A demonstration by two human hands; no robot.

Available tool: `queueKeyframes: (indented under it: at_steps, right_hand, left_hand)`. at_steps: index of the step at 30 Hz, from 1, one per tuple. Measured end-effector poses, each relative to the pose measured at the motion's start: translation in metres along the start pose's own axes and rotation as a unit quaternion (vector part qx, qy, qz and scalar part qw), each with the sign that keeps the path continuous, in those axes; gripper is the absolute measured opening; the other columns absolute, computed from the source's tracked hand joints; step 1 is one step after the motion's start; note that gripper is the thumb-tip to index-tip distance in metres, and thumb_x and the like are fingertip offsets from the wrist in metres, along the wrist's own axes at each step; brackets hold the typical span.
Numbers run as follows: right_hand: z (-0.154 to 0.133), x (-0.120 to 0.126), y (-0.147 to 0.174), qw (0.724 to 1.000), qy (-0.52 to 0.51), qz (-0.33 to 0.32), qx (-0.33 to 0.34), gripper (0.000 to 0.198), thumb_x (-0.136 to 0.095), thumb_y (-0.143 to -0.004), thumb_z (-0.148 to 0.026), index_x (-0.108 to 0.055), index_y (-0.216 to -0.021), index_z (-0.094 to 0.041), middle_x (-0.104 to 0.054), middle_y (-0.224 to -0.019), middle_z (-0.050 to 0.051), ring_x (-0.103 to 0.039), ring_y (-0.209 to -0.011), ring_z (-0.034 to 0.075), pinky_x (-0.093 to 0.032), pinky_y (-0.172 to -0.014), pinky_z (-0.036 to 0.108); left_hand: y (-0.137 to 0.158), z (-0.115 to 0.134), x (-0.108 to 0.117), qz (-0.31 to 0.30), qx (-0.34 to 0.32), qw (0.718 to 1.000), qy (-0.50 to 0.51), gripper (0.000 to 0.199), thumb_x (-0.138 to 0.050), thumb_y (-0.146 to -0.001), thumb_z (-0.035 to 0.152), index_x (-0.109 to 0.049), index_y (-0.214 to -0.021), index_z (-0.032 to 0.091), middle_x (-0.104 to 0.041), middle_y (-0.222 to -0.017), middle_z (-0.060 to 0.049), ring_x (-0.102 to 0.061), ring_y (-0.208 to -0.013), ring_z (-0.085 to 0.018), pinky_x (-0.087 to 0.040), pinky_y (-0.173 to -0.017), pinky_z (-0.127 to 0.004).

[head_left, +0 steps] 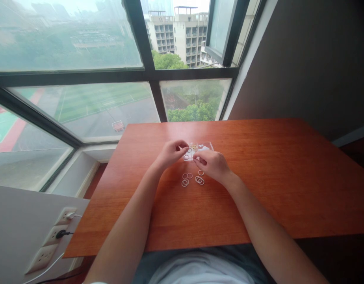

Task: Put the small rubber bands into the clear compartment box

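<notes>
A clear plastic box (212, 146) lies on the table with small things in it, among them gold-coloured pieces (194, 147) and white pieces. My left hand (170, 153) is at its left side, fingers curled and thumb close to the index finger; a ring shows by the tips. Over the box's front right part, my right hand (212, 162) has its fingertips pinched together. What either hand holds is too small to make out. Just nearer to me lie several pale rings in two groups, a left group (185, 182) and a right group (199, 180), some overlapping.
The reddish-brown wooden table (276, 177) reaches well to the right of my arms. Beyond its far edge stand dark-framed windows (194, 74), one pane swung outward. Wall sockets (53, 235) with plugged-in cables are at the lower left.
</notes>
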State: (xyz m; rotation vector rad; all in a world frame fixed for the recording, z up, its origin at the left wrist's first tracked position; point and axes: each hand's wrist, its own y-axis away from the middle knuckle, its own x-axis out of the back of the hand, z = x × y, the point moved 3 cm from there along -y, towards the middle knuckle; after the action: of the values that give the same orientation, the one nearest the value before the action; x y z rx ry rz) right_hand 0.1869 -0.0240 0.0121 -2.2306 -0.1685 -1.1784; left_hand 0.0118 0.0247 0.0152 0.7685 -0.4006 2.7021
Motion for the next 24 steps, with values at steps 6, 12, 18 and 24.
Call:
queueKeyframes:
  at_steps: [6, 12, 18, 24]
  right_hand:
    - [-0.002, 0.001, 0.000, 1.000, -0.004, -0.005, 0.006, 0.010, -0.058, -0.084, -0.023, -0.067, -0.083, -0.023, -0.065, -0.070, -0.002, -0.054, -0.064, 0.011, -0.034, -0.063, 0.022]
    - [0.000, -0.001, -0.001, 1.000, -0.003, -0.017, 0.004, 0.010, -0.058, -0.084, -0.022, -0.067, -0.083, -0.023, -0.065, -0.070, -0.002, -0.054, -0.064, 0.011, -0.034, -0.064, 0.022]
    - [0.002, -0.003, 0.000, 0.999, 0.010, -0.042, -0.009, 0.011, -0.058, -0.085, -0.025, -0.069, -0.085, -0.023, -0.066, -0.072, -0.001, -0.055, -0.067, 0.012, -0.034, -0.064, 0.023]
    - [-0.002, -0.012, 0.003, 0.991, -0.012, -0.134, -0.016, 0.015, -0.058, -0.084, -0.025, -0.069, -0.094, -0.024, -0.069, -0.078, 0.000, -0.058, -0.070, 0.013, -0.033, -0.061, 0.023]
  left_hand:
    - [-0.001, -0.010, 0.006, 0.041, 0.003, 0.998, -0.048, 0.021, -0.057, -0.081, 0.031, -0.068, -0.085, 0.014, -0.067, -0.077, -0.004, -0.054, -0.064, -0.011, -0.041, -0.058, -0.022]
    - [0.000, -0.007, 0.004, 0.033, -0.007, 0.998, -0.058, 0.019, -0.057, -0.081, 0.029, -0.068, -0.085, 0.015, -0.067, -0.076, -0.003, -0.054, -0.062, -0.011, -0.041, -0.056, -0.021]
    - [0.000, -0.007, 0.006, 0.044, -0.001, 0.996, -0.073, 0.019, -0.057, -0.081, 0.029, -0.069, -0.086, 0.015, -0.068, -0.080, -0.003, -0.054, -0.062, -0.010, -0.041, -0.056, -0.021]
    - [0.000, -0.007, 0.008, 0.047, 0.001, 0.996, -0.073, 0.021, -0.056, -0.081, 0.030, -0.069, -0.087, 0.016, -0.069, -0.081, -0.004, -0.054, -0.062, -0.011, -0.042, -0.056, -0.021]
